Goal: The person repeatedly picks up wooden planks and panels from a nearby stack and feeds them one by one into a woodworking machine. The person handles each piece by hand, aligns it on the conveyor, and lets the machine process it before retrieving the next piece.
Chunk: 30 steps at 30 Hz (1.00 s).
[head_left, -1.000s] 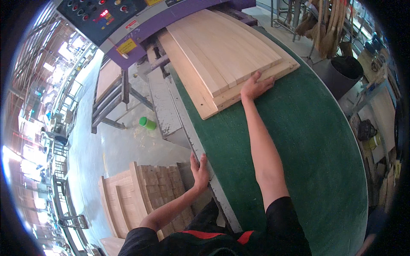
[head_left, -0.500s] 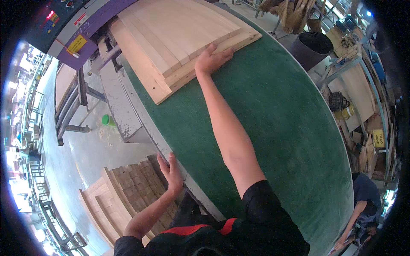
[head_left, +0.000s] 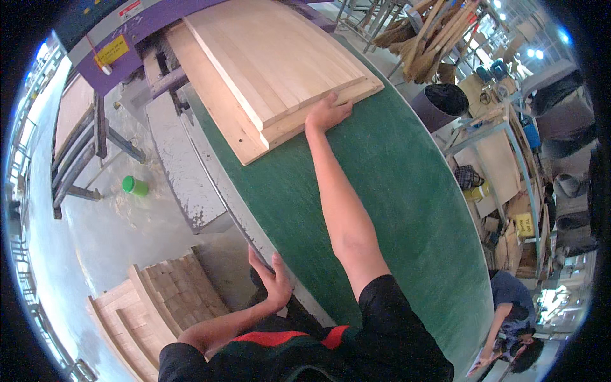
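My right hand [head_left: 327, 114] is open, its fingers stretched along the near edge of a pale wooden panel [head_left: 280, 57]. This panel lies flat on a wider, thin wooden board [head_left: 219, 108], which shows along its left side and has a small dark hole near the corner. Both rest on a green conveyor belt [head_left: 407, 210], with their far end toward a purple machine [head_left: 137, 32]. Lower left, my left hand [head_left: 275, 283] rests at the belt's grey metal side rail [head_left: 223, 197], thumb and fingers spread on either side of its edge.
Stacked wooden pieces [head_left: 181, 286] stand on the floor at lower left, near a green container [head_left: 135, 186] and a metal-framed stand [head_left: 95, 140]. Beyond the belt's right side are a dark bin [head_left: 439, 105], brooms [head_left: 433, 38] and a bent-over person [head_left: 512, 312].
The whole view has shifted, so the surroundings sit farther left and more of the right side shows. My right hand stays at the panel's near edge; my left hand stays by the rail.
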Available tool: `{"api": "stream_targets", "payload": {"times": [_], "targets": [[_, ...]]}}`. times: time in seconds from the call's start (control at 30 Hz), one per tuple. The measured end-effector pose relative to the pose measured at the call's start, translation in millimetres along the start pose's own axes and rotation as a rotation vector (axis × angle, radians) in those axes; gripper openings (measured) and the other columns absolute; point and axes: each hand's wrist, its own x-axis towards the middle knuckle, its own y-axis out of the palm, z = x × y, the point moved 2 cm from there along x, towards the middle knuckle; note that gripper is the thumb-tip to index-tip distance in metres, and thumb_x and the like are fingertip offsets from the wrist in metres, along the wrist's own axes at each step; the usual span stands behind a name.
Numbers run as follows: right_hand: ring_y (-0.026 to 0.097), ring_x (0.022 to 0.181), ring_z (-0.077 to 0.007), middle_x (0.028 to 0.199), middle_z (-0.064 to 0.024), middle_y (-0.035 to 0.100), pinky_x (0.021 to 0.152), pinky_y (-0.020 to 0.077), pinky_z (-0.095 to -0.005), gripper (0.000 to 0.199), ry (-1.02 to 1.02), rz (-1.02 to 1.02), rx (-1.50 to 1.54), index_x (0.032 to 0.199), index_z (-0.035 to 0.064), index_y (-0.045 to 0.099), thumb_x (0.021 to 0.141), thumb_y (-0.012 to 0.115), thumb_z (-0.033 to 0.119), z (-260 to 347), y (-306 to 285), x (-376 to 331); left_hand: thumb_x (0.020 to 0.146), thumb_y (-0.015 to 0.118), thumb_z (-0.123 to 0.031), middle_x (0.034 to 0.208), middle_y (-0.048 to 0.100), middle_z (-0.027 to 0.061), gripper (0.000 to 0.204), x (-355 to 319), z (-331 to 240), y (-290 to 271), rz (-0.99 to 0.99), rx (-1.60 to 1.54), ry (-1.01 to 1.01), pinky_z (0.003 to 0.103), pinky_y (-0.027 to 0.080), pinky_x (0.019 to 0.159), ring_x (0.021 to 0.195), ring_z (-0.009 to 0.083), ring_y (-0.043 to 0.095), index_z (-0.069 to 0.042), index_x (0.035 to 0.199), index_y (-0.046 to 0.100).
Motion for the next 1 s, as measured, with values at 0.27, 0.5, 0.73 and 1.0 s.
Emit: {"api": "stream_targets", "payload": {"times": [0.27,0.5,0.73,1.0], "targets": [[0.039,0.122,-0.0425,0.129,-0.0329,0.039,0.103,0.0335,-0.0461,0.063,0.036,0.034,-0.006,0.130,-0.0166,0.032,0.092,0.049,0.031,1.6,21.3,-3.5,0.096,0.048,-0.018,0.137,0.030,0.0158,0.065,1.7,-8.5,1.8,-0.026,-0.046,0.009,0.037,0.028,0.104,0.123,0.0242,0.036,0.001,0.144,0.008],[0.039,0.122,-0.0420,0.129,-0.0303,0.038,0.102,0.0352,-0.0469,0.060,0.083,0.048,0.006,0.131,-0.0145,0.032,0.093,0.049,0.028,6.4,43.9,-10.2,0.095,0.049,-0.018,0.135,0.032,0.0172,0.066,3.3,-10.6,-2.1,-0.018,-0.060,-0.009,0.037,0.029,0.103,0.121,0.0242,0.037,0.001,0.143,0.008],[0.037,0.123,-0.0426,0.129,-0.0311,0.038,0.104,0.0326,-0.0476,0.060,0.074,0.018,-0.006,0.132,-0.0147,0.031,0.093,0.048,0.028,0.9,61.6,-6.7,0.095,0.049,-0.017,0.134,0.033,0.0170,0.067,2.8,-22.0,-0.4,-0.003,-0.045,-0.034,0.038,0.031,0.102,0.120,0.0239,0.039,0.001,0.143,0.006],[0.040,0.120,-0.0434,0.124,-0.0303,0.041,0.101,0.0355,-0.0492,0.060,0.071,-0.018,-0.011,0.128,-0.0140,0.035,0.091,0.051,0.031,3.4,83.1,-7.9,0.095,0.051,-0.019,0.139,0.031,0.0160,0.066,-2.0,-5.0,-3.4,-0.012,0.001,-0.015,0.037,0.028,0.105,0.127,0.0239,0.034,0.001,0.143,0.009]]}}
